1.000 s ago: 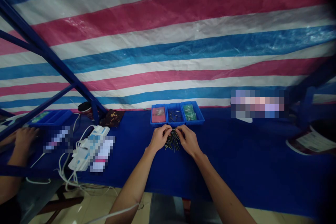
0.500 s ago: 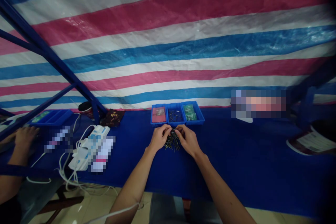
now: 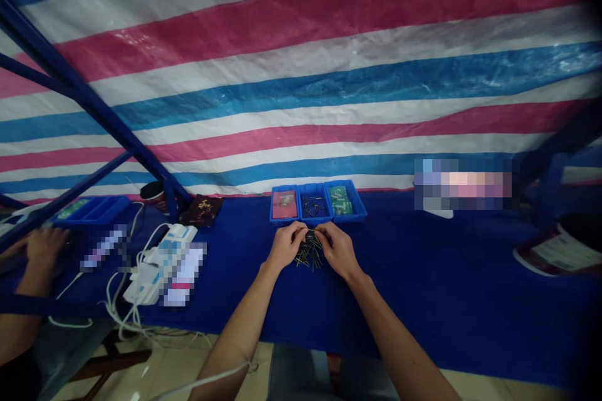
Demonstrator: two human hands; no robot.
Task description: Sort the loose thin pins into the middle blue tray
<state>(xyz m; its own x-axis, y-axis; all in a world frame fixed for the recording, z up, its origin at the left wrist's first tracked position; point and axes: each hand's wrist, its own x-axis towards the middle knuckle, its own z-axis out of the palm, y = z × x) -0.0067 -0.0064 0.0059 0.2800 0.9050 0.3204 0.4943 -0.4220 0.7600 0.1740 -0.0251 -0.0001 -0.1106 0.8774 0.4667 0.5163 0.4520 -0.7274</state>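
Note:
My left hand (image 3: 286, 245) and my right hand (image 3: 337, 247) meet over a loose pile of thin, dark metallic pieces (image 3: 308, 258), like long screws or pins, on the blue table. Thumb and fingers are pinched together on both hands, their tips nearly touching. Whatever lies between the fingertips is too small to make out. Just beyond them stands a blue three-part tray (image 3: 291, 223). A pink piece (image 3: 285, 205) lies in its left compartment, more thin metallic pieces (image 3: 313, 207) in the middle one, and green items (image 3: 339, 200) in the right.
Left of my arms are a white power strip (image 3: 162, 263) with tangled white cables and a dark packet (image 3: 202, 210). Further left, a co-worker's hand (image 3: 46, 247) rests near another blue tray (image 3: 101, 208). A dark round container (image 3: 559, 244) stands at right. Striped sheeting (image 3: 305, 94) hangs behind.
Almost nothing differs. Both of my hands keep their pinched pose over the pile, with only a very slight shift of the whole view.

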